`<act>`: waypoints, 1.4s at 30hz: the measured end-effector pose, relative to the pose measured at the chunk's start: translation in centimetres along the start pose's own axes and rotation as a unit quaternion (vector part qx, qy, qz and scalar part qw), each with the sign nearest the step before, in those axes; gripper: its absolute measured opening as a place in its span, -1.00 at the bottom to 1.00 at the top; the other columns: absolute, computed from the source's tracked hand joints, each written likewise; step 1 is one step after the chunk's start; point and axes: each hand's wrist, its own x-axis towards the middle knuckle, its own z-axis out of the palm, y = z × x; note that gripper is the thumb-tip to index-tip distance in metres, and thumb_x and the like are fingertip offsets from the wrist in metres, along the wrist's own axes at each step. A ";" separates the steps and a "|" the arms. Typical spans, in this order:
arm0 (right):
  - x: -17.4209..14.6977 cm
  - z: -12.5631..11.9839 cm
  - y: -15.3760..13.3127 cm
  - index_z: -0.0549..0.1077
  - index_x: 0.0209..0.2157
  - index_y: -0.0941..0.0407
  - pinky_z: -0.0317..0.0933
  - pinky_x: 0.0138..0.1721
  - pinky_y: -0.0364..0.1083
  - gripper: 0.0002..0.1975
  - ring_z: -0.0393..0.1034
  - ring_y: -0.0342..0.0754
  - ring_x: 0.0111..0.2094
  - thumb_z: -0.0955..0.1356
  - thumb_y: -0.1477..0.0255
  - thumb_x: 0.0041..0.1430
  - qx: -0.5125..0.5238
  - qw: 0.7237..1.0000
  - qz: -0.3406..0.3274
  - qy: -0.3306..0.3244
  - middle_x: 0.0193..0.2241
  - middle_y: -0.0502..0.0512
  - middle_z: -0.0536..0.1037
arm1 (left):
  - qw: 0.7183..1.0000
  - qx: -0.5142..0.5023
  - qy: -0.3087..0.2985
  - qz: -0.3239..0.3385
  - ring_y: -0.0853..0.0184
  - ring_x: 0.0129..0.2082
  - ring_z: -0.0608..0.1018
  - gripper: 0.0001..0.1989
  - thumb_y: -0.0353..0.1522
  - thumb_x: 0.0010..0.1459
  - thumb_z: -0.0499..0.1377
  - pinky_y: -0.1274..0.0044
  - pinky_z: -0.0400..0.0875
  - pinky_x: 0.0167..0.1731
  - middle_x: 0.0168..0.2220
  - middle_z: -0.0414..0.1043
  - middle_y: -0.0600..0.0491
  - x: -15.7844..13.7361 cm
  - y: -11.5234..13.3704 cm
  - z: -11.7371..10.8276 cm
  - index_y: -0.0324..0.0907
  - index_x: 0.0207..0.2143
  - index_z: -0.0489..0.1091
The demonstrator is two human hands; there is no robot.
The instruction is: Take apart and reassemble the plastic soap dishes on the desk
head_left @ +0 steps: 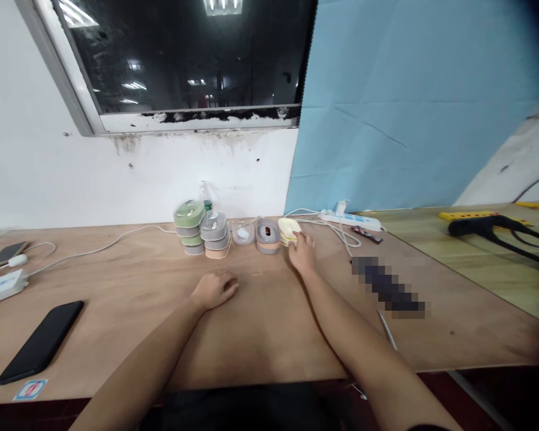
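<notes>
My right hand (303,251) reaches to a small stack of pale yellow lid-like pieces (289,226), its fingers closed at the stack's right edge. My left hand (214,290) rests on the table, loosely curved, thumb apart from the fingers, with nothing in it. Left of the yellow stack stands a grey and peach box (268,237) with a brown oblong mark on top. Beside that sits a clear container (243,233) with a white disc inside. Further left are a stack of grey and peach boxes (214,233) and a stack of green and grey ones (189,226).
A clear bottle (203,191) stands behind the stacks. White power strips lie at the back right (350,219) and far left (3,287), with cables across the table (130,335). A black phone (42,341) lies front left; a yellow-black object (485,224) is at right.
</notes>
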 end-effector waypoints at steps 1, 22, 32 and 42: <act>0.3 0.2 0.3 0.36 0.06 0.19 0.02 0.08 0.18 -0.57 0.15 0.21 0.08 0.20 0.42 0.16 -0.010 1.000 0.000 -0.002 0.08 0.38 0.31 | 1.000 0.000 -0.004 -0.009 0.29 -0.27 0.51 -0.78 -0.25 0.23 0.05 0.49 0.37 -0.25 -0.28 0.48 0.02 0.0 0.1 0.0 -0.12 -0.19 0.42; 0.4 -1.8 -2.6 0.39 -0.23 0.16 0.18 -0.10 0.04 -0.80 0.28 0.11 -0.14 0.23 0.35 0.21 0.038 0.998 -0.035 0.044 -0.24 0.24 0.43 | 0.996 -0.047 0.004 -0.079 0.27 -0.28 0.52 -0.65 -0.14 0.24 0.03 0.48 0.37 -0.25 -0.25 0.51 0.01 -0.3 -1.1 -0.8 -0.14 -0.09 0.42; -7.4 -6.0 -9.2 0.47 -0.15 0.06 0.27 -0.06 -0.01 -0.69 0.35 -0.01 -0.09 0.15 0.53 0.27 0.164 0.854 -0.380 -0.315 -0.15 0.16 0.48 | 0.973 -0.082 0.054 -0.208 0.21 -0.17 0.54 -0.51 -0.07 0.31 -0.15 0.45 0.37 -0.22 -0.15 0.52 -0.03 -0.6 -1.9 -1.6 -0.12 0.04 0.36; -3.4 -1.9 -7.6 0.35 0.07 0.10 0.19 0.09 0.09 -0.60 0.25 0.08 0.07 0.19 0.49 0.20 0.125 0.972 -0.177 -0.096 0.03 0.24 0.35 | 0.982 -0.024 -0.004 -0.187 0.26 -0.34 0.53 -0.67 -0.19 0.15 0.09 0.53 0.28 -0.43 -0.36 0.51 0.04 -0.3 -1.6 -1.0 -0.11 -0.07 0.41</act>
